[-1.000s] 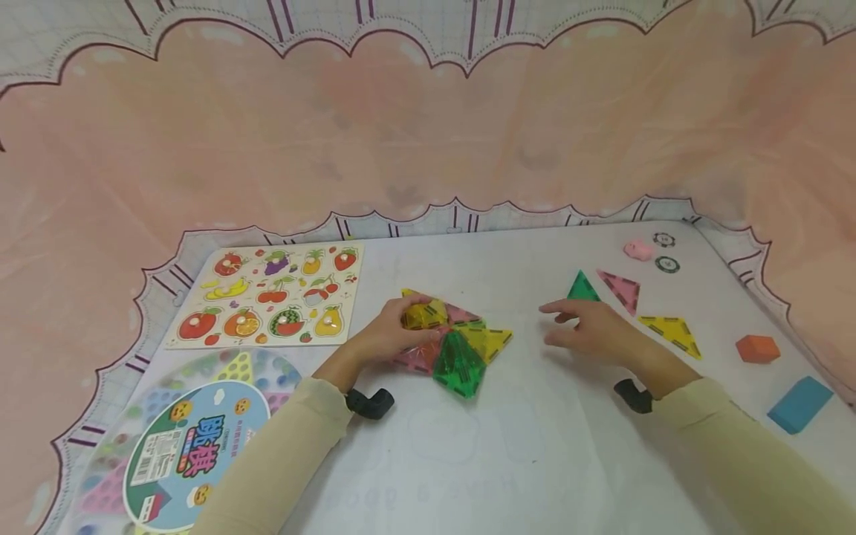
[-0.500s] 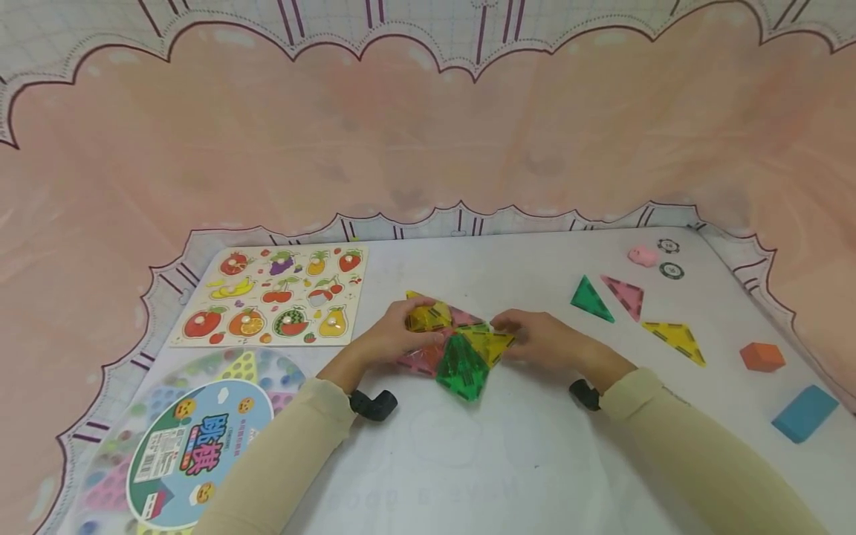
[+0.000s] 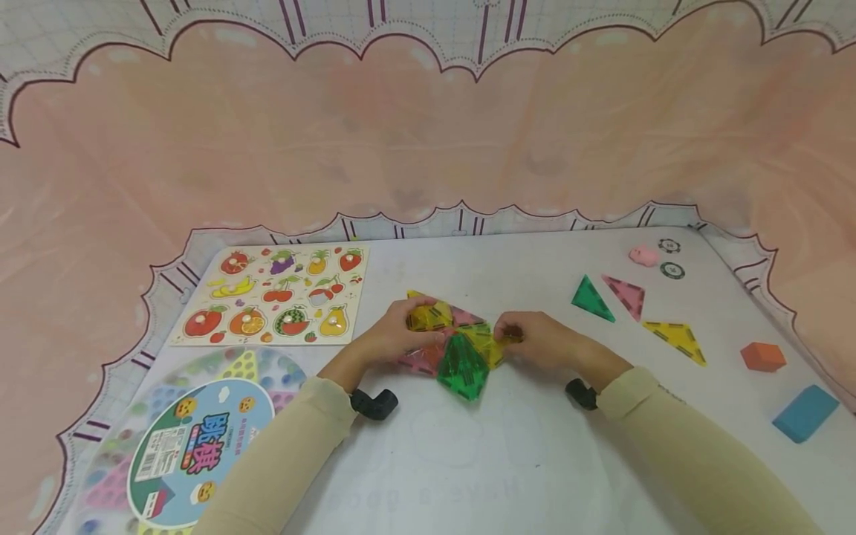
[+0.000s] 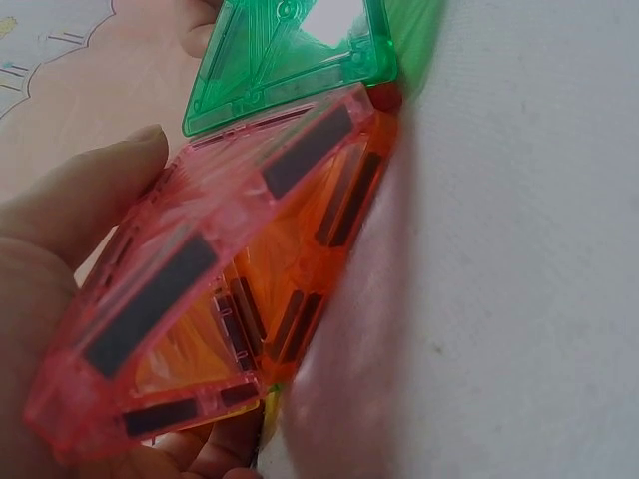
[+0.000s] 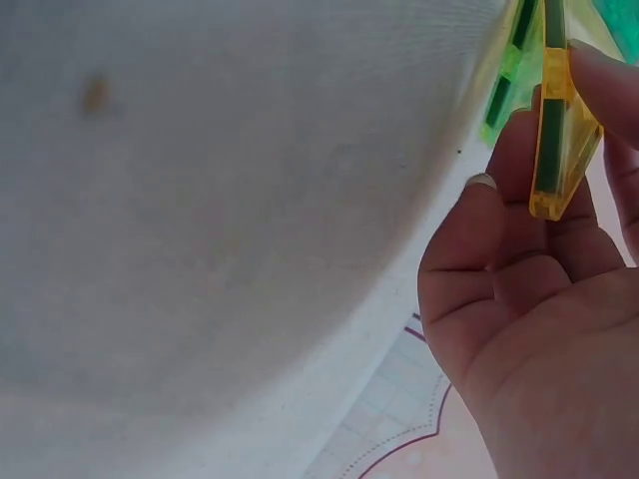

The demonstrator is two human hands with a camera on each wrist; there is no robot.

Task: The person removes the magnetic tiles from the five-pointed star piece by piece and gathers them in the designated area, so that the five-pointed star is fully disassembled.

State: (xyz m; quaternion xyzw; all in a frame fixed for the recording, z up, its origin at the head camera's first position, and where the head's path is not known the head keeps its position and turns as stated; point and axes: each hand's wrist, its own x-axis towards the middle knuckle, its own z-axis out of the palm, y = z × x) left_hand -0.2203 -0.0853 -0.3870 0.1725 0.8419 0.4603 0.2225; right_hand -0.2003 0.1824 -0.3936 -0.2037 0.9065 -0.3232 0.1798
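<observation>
A cluster of see-through magnetic tiles stands mid-table in the head view, with a green tile in front and a yellow tile on the right. My left hand grips the cluster's left side. Up close in the left wrist view, its thumb lies along a pink tile, beside the green one. From the right, my right hand pinches the yellow tile's outer corner. In the right wrist view the thumb and fingers of that hand hold the yellow tile's edge, with a green tile edge beside it.
Loose green, pink and yellow triangle tiles lie to the right. Beyond them are a pink pig figure, an orange block and a blue block. A fruit puzzle board and round game box occupy the left.
My right hand has moved left from near the loose tiles to the cluster, where it now pinches the yellow tile's corner. The left hand stays at the cluster's left side.
</observation>
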